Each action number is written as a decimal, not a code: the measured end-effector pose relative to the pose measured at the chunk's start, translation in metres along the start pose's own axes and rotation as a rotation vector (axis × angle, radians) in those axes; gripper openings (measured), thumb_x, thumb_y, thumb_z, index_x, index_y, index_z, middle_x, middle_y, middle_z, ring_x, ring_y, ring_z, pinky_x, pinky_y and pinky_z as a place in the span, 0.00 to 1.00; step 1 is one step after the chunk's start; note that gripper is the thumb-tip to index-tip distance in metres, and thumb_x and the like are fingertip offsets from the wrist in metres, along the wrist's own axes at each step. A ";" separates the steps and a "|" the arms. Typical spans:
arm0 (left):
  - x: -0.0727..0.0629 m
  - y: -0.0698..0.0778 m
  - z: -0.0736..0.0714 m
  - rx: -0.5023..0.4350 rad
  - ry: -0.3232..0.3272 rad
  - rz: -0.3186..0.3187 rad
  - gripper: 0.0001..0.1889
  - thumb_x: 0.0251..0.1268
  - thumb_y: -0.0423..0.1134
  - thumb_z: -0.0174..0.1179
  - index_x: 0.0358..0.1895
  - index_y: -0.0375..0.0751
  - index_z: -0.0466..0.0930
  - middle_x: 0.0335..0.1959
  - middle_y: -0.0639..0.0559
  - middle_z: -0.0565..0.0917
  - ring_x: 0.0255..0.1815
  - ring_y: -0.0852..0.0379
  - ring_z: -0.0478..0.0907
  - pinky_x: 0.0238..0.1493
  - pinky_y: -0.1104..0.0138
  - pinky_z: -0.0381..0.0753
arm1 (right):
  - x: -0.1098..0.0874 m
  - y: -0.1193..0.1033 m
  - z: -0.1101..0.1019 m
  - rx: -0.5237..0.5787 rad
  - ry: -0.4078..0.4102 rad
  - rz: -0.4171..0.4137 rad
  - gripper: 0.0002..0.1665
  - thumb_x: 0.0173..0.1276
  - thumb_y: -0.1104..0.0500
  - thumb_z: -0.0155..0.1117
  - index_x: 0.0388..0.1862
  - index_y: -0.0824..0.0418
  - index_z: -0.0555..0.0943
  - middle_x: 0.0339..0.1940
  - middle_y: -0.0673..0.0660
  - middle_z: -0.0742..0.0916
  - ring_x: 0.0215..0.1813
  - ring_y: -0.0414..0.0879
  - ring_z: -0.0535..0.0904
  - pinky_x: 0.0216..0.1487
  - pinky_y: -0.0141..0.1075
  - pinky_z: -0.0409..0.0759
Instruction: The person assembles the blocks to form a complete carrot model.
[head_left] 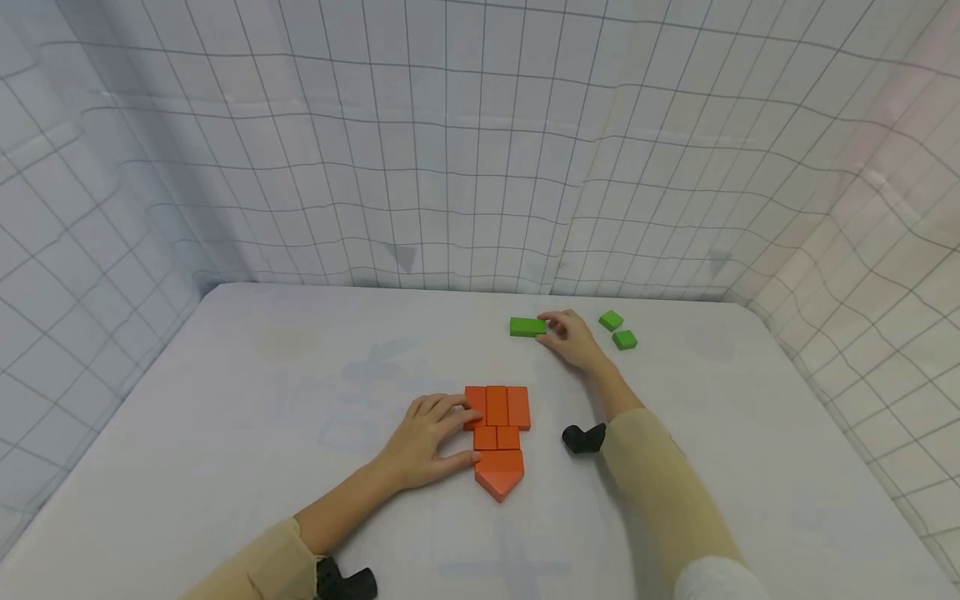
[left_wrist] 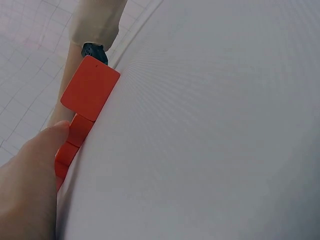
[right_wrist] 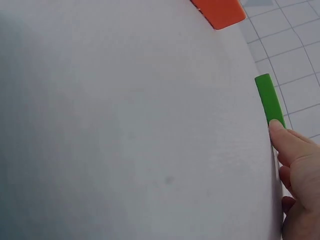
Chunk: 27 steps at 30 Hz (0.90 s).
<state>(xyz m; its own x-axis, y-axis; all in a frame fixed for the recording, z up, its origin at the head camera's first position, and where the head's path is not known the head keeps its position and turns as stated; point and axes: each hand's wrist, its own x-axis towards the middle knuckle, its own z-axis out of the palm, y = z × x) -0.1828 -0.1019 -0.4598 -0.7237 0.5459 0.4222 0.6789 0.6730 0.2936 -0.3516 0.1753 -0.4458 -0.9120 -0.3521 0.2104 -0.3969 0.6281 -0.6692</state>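
Note:
My right hand [head_left: 573, 342] pinches the right end of a long green block [head_left: 527, 327] at the far side of the table, and the block's other end sticks out past my fingers in the right wrist view. At the left side of a group of orange blocks [head_left: 497, 407] rests my left hand [head_left: 423, 442]. Its fingers are spread over the edge of the upper left block [head_left: 476, 393]. The thumb is at the left edge of the pointed bottom block [head_left: 499, 473]. Three upright blocks form the top row, with two small ones below them.
Two small green blocks, one farther back [head_left: 611, 320] and one nearer [head_left: 625, 339], lie right of my right hand. A white cloth covers the table [head_left: 300, 392]. Gridded white curtains [head_left: 450, 150] stand behind it and at both sides. Each wrist bears a black device [head_left: 583, 438].

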 end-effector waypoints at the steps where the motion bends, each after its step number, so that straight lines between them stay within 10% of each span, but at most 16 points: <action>1: 0.000 0.000 0.000 0.000 0.000 0.000 0.26 0.55 0.60 0.57 0.55 0.51 0.75 0.56 0.50 0.72 0.57 0.52 0.65 0.57 0.54 0.60 | 0.000 0.000 0.000 0.003 0.004 0.007 0.21 0.62 0.60 0.63 0.54 0.64 0.76 0.43 0.63 0.77 0.44 0.53 0.70 0.47 0.44 0.68; 27: 0.000 0.000 -0.001 -0.004 -0.001 0.005 0.26 0.55 0.59 0.58 0.55 0.50 0.75 0.57 0.50 0.72 0.57 0.52 0.65 0.57 0.53 0.60 | -0.036 -0.045 0.024 0.086 -0.143 -0.174 0.21 0.56 0.59 0.69 0.48 0.64 0.79 0.39 0.56 0.79 0.41 0.46 0.72 0.42 0.37 0.71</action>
<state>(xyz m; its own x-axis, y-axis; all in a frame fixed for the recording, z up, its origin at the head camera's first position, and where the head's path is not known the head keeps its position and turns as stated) -0.1828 -0.1022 -0.4594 -0.7207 0.5493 0.4230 0.6827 0.6683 0.2955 -0.2983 0.1430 -0.4408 -0.8044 -0.5483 0.2285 -0.5305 0.4900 -0.6917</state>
